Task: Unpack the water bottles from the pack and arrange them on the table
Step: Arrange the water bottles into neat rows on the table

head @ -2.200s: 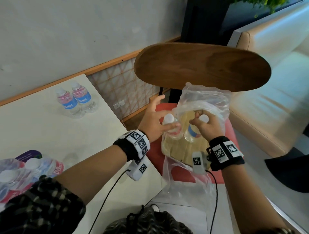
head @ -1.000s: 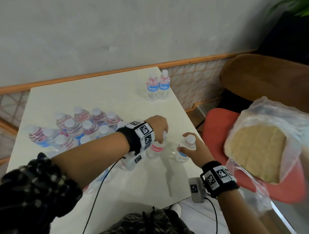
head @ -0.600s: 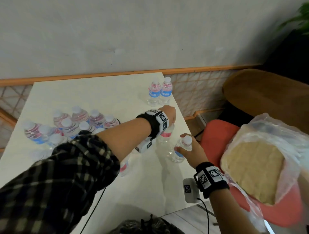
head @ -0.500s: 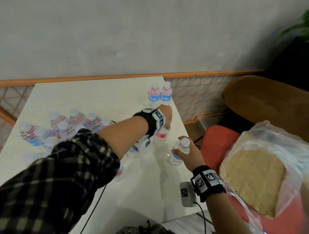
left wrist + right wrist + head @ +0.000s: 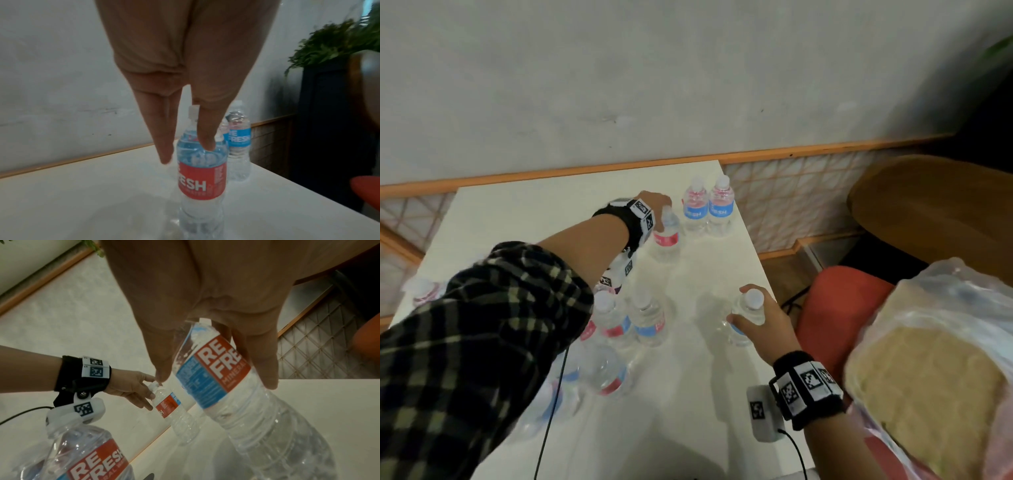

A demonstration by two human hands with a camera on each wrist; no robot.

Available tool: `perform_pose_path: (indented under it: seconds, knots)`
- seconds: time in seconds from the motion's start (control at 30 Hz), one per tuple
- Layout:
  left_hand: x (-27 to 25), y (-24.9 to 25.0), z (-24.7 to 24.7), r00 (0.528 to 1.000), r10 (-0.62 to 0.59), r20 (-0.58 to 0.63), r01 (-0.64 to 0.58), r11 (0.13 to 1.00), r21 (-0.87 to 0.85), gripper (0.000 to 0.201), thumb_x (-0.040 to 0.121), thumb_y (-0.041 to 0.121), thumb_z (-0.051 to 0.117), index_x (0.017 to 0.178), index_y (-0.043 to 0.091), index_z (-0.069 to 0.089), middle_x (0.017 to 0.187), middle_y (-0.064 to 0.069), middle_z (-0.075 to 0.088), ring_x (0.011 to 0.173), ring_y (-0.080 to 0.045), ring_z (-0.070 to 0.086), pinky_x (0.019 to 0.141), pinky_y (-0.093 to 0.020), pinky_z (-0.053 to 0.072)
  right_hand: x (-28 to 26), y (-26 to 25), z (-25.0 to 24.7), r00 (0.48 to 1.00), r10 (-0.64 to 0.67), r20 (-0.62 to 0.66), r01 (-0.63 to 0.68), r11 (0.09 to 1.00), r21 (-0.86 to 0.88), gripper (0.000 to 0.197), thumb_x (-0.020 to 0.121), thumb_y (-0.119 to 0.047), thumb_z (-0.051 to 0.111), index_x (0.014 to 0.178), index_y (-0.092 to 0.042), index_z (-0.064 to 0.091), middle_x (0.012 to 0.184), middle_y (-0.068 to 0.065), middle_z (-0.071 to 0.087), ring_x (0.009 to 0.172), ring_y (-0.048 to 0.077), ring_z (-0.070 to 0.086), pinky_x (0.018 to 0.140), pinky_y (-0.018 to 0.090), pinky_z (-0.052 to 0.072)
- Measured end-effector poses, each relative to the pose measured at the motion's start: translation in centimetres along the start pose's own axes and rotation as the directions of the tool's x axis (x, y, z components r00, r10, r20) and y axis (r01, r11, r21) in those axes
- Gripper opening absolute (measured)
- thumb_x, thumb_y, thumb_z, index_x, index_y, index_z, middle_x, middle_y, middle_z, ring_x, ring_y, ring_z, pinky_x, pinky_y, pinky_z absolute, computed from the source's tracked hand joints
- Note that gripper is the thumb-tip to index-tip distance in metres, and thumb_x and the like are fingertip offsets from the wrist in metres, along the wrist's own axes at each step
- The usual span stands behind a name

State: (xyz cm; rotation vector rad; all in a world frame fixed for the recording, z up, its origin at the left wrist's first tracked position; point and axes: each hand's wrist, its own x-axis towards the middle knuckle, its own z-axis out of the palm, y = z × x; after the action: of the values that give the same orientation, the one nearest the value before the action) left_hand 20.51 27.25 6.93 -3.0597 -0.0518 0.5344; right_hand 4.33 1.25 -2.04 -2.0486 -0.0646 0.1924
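Note:
A small red-label water bottle [image 5: 667, 238] [image 5: 201, 183] stands on the white table [image 5: 705, 394] just left of two blue-label bottles [image 5: 707, 212]. My left hand [image 5: 659, 205] [image 5: 186, 153] is over its cap, with straight fingers [image 5: 205, 129] touching its neck and the thumb held away. Near the table's right edge my right hand [image 5: 756, 318] [image 5: 216, 381] grips a tilted bottle [image 5: 739, 325] [image 5: 216, 369] round its shoulder. I cannot tell whether its base touches the table. The opened plastic pack [image 5: 935, 377], with its cardboard sheet, lies on a red chair seat [image 5: 835, 308].
Several more bottles [image 5: 633, 322] stand clustered under my left forearm, some partly hidden by the checked sleeve. A grey wall with an orange rail runs behind the table. A brown chair back [image 5: 935, 205] and a green plant [image 5: 339, 40] are to the right.
Both hands carried bottles from the pack on the chair to the table. My left hand moved to the far end and set its bottle beside the pair. My right hand is still gripping its bottle near the table's right edge.

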Motion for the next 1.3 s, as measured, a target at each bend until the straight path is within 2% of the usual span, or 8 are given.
perform_pose_path:
  seconds: [0.2, 0.37, 0.5, 0.6, 0.73, 0.87, 1.0, 1.3]
  knots:
    - [1.7, -1.4, -0.9, 0.999, 0.05, 0.015, -0.049, 0.998, -0.027, 0.049, 0.087, 0.012, 0.064, 0.134, 0.013, 0.05, 0.141, -0.007, 0.049, 0.127, -0.028, 0.049, 0.101, -0.032, 0.041, -0.3, -0.1, 0.1, 1.0, 0.004, -0.02, -0.004, 1.0, 0.003, 0.045, 0.072, -0.029, 0.076, 0.109, -0.04, 0.052, 0.11, -0.011, 0.059, 0.105, 0.01, 0.055, 0.094, 0.031, 0.044]
    - [2.7, -1.5, -0.7, 1.0, -0.018, -0.008, 0.016, 0.986, -0.166, 0.058, 0.086, 0.046, 0.061, 0.136, 0.019, 0.048, 0.146, -0.005, 0.041, 0.135, -0.027, 0.038, 0.109, -0.037, 0.032, -0.3, -0.1, 0.2, 0.999, -0.015, -0.045, 0.015, 1.0, 0.004, 0.044, 0.071, -0.028, 0.077, 0.105, -0.042, 0.052, 0.108, -0.013, 0.06, 0.104, 0.006, 0.056, 0.091, 0.027, 0.044]
    - [4.1, -2.1, -0.6, 0.997, -0.082, -0.009, 0.079, 0.977, -0.196, 0.053, 0.084, 0.062, 0.052, 0.099, 0.012, 0.059, 0.123, -0.011, 0.061, 0.099, -0.028, 0.055, 0.087, -0.037, 0.046, -0.2, -0.2, 0.2, 0.999, -0.01, -0.04, 0.01, 1.0, -0.008, 0.046, 0.073, -0.024, 0.078, 0.105, -0.044, 0.051, 0.11, -0.013, 0.06, 0.104, 0.008, 0.057, 0.089, 0.026, 0.043]
    - [4.5, -1.8, -1.0, 1.0, -0.027, -0.004, 0.026, 0.989, -0.144, 0.041, 0.084, 0.052, 0.06, 0.09, 0.011, 0.06, 0.113, -0.01, 0.065, 0.089, -0.028, 0.057, 0.073, -0.03, 0.042, -0.3, -0.5, 0.3, 0.999, 0.004, -0.052, -0.004, 1.0, 0.002, 0.046, 0.073, -0.022, 0.078, 0.106, -0.04, 0.052, 0.109, -0.013, 0.06, 0.104, 0.006, 0.056, 0.088, 0.024, 0.042]
    - [4.6, -1.4, -1.8, 0.999, 0.016, -0.048, -0.021, 0.993, -0.112, 0.047, 0.088, 0.04, 0.061, 0.12, 0.004, 0.061, 0.127, -0.012, 0.058, 0.116, -0.031, 0.055, 0.089, -0.033, 0.045, -0.2, -0.9, 0.4, 0.999, 0.023, -0.045, -0.023, 1.0, -0.003, 0.045, 0.074, -0.022, 0.077, 0.106, -0.041, 0.051, 0.107, -0.015, 0.06, 0.102, -0.001, 0.054, 0.081, 0.015, 0.04]
    - [5.3, -1.0, -2.0, 0.998, 0.024, -0.061, -0.033, 0.987, -0.159, 0.029, 0.088, 0.03, 0.061, 0.099, 0.004, 0.061, 0.118, -0.014, 0.058, 0.099, -0.029, 0.054, 0.082, -0.032, 0.042, -0.2, -1.0, 0.4, 0.998, 0.036, -0.048, -0.036, 0.999, 0.006, 0.044, 0.075, -0.023, 0.076, 0.105, -0.043, 0.051, 0.108, -0.016, 0.059, 0.104, 0.001, 0.054, 0.081, 0.016, 0.04]
    - [5.8, -1.0, -2.0, 0.997, 0.003, -0.082, -0.022, 0.971, -0.236, 0.039, 0.086, 0.026, 0.067, 0.12, 0.006, 0.062, 0.13, -0.009, 0.054, 0.119, -0.028, 0.053, 0.092, -0.03, 0.044, -0.3, -1.2, 0.4, 0.998, 0.043, -0.041, -0.043, 0.999, -0.009, 0.044, 0.076, -0.024, 0.076, 0.105, -0.044, 0.05, 0.109, -0.016, 0.059, 0.104, 0.001, 0.054, 0.081, 0.014, 0.04]
    - [6.2, -1.6, -1.9, 0.99, 0.036, -0.133, -0.078, 0.944, -0.319, 0.041, 0.084, 0.019, 0.069, 0.123, 0.01, 0.061, 0.135, -0.01, 0.051, 0.125, -0.028, 0.048, 0.097, -0.032, 0.041, -0.3, -1.5, 0.4, 0.998, 0.042, -0.052, -0.043, 0.999, -0.02, 0.045, 0.074, -0.023, 0.076, 0.104, -0.045, 0.05, 0.108, -0.018, 0.059, 0.103, -0.002, 0.053, 0.081, 0.015, 0.04]
